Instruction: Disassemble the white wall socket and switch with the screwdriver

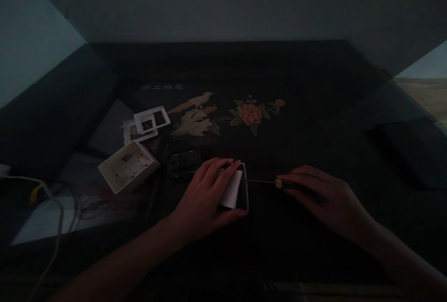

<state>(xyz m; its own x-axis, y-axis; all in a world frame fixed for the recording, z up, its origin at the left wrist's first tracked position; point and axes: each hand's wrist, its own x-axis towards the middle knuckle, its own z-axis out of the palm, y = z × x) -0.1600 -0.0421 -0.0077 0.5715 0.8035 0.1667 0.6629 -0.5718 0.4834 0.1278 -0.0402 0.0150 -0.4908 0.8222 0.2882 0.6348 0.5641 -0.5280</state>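
Observation:
In the dim head view, my left hand [209, 195] is closed over a small white-edged switch or socket piece [232, 192], gripping it by its top and bottom edges; the fingers hide much of it. My right hand [316, 190] holds a screwdriver [261, 181] level by its yellowish handle. Its thin shaft points left, and the tip meets the right edge of the white-edged piece. Left of my left hand lies a black slotted plate [183, 163]. Beyond that, a white wall box [128, 166] rests tilted, open side up.
Two white square frames [146, 124] overlap behind the box. A small screw [177, 138] lies near the inlaid bird picture [193, 118]. A white cable [60, 218] runs down the left side. A dark flat object [412, 153] lies at the right.

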